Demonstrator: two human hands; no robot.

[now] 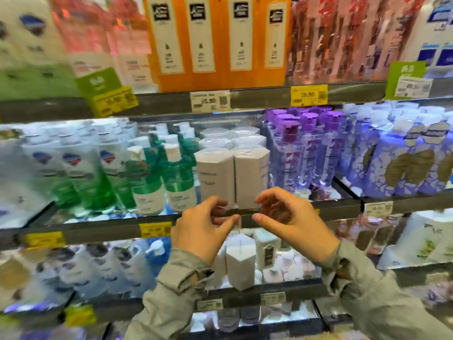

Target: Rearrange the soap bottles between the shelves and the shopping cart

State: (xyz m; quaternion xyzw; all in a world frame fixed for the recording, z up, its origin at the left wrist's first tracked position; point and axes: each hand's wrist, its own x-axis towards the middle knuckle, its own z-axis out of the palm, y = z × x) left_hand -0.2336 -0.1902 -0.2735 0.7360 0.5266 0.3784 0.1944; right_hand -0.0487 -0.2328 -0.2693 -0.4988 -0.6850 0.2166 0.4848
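Both hands are raised in front of the middle shelf, curled but holding nothing. The left hand [206, 227] has its thumb and fingers spread toward the right, the right hand [286, 214] mirrors it, and a narrow gap lies between the thumb tips. They sit just before the shelf edge [247, 219], level with the foot of two pale hexagonal soap boxes [232, 177] at the front of the row; whether any fingertip touches the cartons I cannot tell, since the picture is smeared by motion.

Left of the boxes stand green pump bottles [171, 182], close beside them. To the right are clear bottles with purple caps [296, 153]. A similar white hexagonal box [240, 266] stands on the shelf below, under the wrists. No shopping cart is in view.

The likely next move is a two-handed grasp on the front cartons. The risk, as I judge it, is that a sleeve or wrist sweeps the lower box off its ledge, or that pulling one carton drags its neighbour, or tips the tall green bottles alongside.
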